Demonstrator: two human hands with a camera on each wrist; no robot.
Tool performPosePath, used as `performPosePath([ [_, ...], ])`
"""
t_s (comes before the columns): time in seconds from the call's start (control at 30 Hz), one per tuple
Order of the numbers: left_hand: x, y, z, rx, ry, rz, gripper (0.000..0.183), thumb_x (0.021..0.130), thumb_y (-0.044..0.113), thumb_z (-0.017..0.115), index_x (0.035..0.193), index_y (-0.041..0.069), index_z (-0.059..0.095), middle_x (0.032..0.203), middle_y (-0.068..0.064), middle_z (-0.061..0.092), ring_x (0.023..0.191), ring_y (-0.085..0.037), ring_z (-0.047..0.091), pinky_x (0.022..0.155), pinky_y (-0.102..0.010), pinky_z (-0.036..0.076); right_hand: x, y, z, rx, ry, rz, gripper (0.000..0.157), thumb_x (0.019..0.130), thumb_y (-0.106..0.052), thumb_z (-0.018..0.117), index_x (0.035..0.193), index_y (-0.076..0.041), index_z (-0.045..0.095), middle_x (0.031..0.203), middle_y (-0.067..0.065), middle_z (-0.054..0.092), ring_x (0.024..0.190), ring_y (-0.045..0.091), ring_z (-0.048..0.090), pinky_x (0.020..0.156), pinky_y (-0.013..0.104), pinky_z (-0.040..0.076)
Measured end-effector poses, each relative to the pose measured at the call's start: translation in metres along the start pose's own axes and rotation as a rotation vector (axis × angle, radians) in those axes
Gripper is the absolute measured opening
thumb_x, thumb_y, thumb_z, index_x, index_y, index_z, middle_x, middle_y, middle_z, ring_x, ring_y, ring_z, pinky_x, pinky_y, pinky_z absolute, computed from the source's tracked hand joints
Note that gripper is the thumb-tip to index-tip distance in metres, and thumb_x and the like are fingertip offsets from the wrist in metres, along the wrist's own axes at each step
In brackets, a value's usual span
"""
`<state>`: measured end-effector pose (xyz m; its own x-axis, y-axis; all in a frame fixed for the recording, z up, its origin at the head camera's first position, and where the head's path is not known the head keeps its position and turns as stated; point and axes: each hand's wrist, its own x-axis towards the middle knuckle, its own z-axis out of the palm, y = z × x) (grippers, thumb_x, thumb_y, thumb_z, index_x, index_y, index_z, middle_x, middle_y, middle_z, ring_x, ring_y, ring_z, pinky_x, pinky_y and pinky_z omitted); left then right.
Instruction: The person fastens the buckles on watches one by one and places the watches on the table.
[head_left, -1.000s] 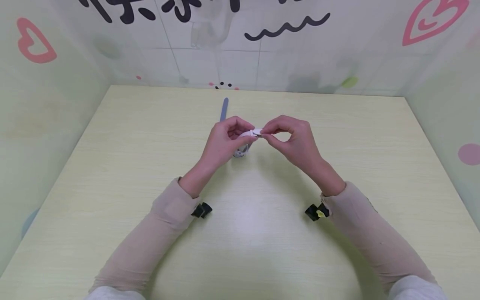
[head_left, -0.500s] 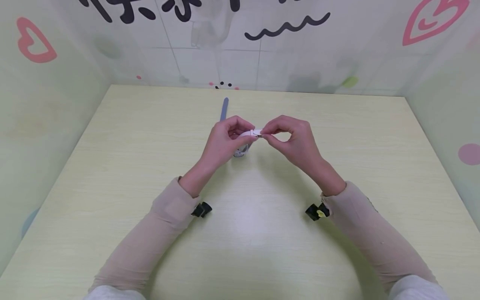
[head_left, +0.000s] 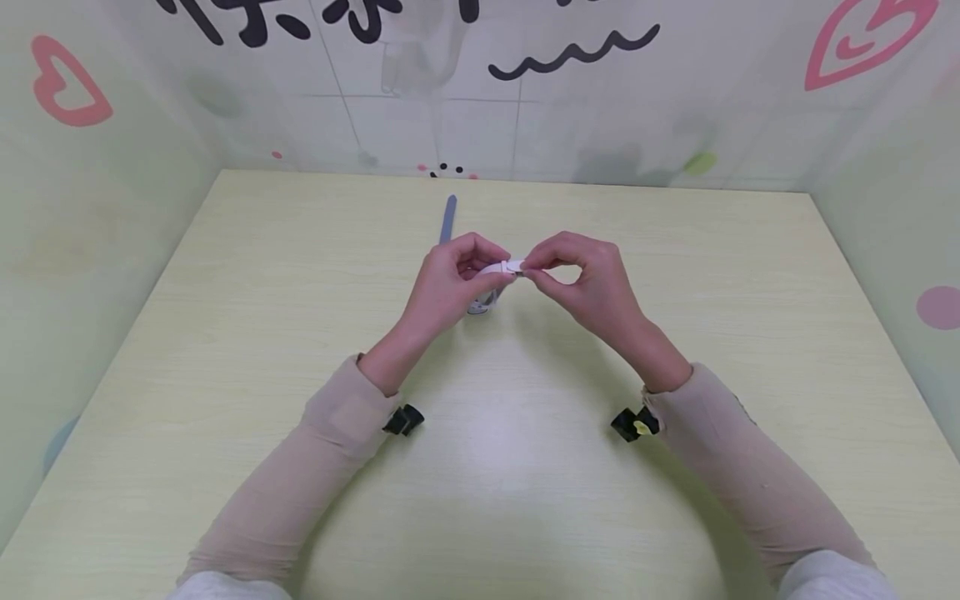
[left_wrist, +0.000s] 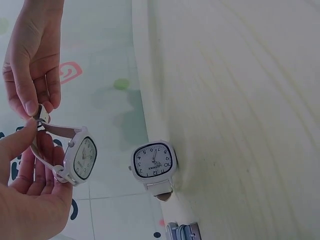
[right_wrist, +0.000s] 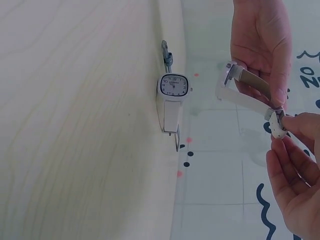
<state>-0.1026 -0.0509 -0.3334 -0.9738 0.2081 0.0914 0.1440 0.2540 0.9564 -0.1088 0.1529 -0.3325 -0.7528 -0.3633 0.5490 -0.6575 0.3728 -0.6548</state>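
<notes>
Raised over the table, the left hand holds a white-strapped wristwatch by its strap, the thumb pressing near the buckle. The right hand pinches the white strap end at that buckle between thumb and fingertips. The strap forms a closed-looking loop, with the square dial hanging sideways at its far side. A second white watch, with a square dark-rimmed dial, lies on the table; in the right wrist view this lying watch shows its white strap. Fingertips partly hide the buckle.
A blue-grey strap lies on the table beyond the left hand; what it belongs to is hidden. A printed wall rises behind the table's back edge, with side walls left and right.
Both hands stay in nearly the same place with the same hold on the watch strap. Any finger movement at the buckle is too small to tell.
</notes>
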Motion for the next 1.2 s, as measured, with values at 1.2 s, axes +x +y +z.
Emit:
performPosePath([
  [1.2, -0.0003, -0.0003, 0.0020, 0.019, -0.019, 0.005, 0.020, 0.089, 0.012, 0.075, 0.107, 0.004, 0.068, 0.101, -0.011, 0.071, 0.081, -0.021, 0.063, 0.072, -0.020, 0.053, -0.0005, 0.0013, 0.0014, -0.035, 0.006, -0.031, 0.009, 0.083, -0.002, 0.079, 0.091, -0.006, 0.079, 0.091, 0.006, 0.078, 0.086, 0.017, 0.072, 0.079, 0.018, 0.055],
])
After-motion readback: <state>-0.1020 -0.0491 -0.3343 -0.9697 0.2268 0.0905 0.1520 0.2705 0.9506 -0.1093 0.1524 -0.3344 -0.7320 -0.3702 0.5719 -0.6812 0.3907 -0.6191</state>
